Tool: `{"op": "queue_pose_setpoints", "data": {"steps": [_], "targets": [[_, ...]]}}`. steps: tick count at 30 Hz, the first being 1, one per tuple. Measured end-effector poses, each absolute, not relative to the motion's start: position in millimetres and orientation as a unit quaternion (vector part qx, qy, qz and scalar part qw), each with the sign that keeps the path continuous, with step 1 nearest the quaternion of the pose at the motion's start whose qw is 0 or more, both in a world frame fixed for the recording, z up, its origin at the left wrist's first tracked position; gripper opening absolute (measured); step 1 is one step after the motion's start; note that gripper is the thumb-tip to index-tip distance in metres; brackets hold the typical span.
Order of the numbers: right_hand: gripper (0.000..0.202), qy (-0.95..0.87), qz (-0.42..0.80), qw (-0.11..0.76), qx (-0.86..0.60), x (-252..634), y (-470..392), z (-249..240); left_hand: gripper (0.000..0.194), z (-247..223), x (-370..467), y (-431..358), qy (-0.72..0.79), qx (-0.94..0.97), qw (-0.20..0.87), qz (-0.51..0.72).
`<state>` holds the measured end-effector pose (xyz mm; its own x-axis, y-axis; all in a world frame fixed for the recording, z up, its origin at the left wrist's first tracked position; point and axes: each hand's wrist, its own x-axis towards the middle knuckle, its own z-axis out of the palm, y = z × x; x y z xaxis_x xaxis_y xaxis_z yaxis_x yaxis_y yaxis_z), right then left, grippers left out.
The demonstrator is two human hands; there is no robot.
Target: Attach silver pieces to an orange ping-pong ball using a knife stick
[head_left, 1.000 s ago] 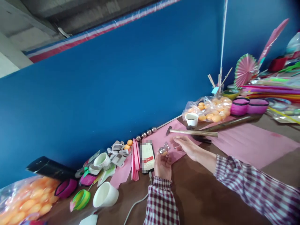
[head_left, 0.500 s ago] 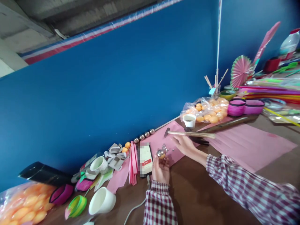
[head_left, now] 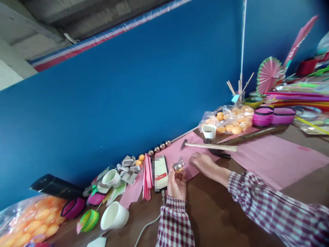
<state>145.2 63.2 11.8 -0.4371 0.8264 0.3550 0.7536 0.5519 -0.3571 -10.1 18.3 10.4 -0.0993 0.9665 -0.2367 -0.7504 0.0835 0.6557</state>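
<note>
A small orange ball partly covered with silver studs [head_left: 178,167] is held in the fingers of my left hand [head_left: 177,183], over the edge of a pink sheet [head_left: 194,141]. To its right, my right hand [head_left: 203,164] rests low over the sheet with its fingers curled down; their tips are hidden, and what they pinch, if anything, is too small to name. A hammer [head_left: 210,146] lies just beyond my right hand. Left of my left hand is a phone [head_left: 160,173] with its screen lit.
Silver balls [head_left: 162,146] line the wall edge. A white cup [head_left: 209,131] stands by a bag of orange balls [head_left: 236,129]. At the left are a larger white cup [head_left: 114,216], pink strips [head_left: 147,178], grey pieces [head_left: 129,175] and another orange-ball bag [head_left: 38,216].
My right hand has lowered towards the sheet, and its fingers have gone from stretched out to curled. My left hand still holds the studded ball. The view has shifted slightly.
</note>
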Motion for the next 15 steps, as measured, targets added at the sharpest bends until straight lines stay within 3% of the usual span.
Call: {"op": "queue_pose_setpoints", "data": {"steps": [4, 7, 15], "targets": [[0.019, -0.841, 0.061, 0.258, -0.471, 144.6, 63.1, 8.4, 0.022, 13.6, -9.4, 16.7, 0.337, 0.164, 0.651, 0.66], [0.019, -0.821, 0.083, 0.318, -0.467, 141.4, 58.2, 9.4, 0.02, 15.0, -8.3, 16.3, 0.333, 0.159, 0.649, 0.666], [0.025, -0.738, 0.258, 0.455, -0.426, 128.3, 42.6, 24.4, 0.012, 10.9, -7.5, 17.6, 0.369, 0.149, 0.629, 0.668]]}}
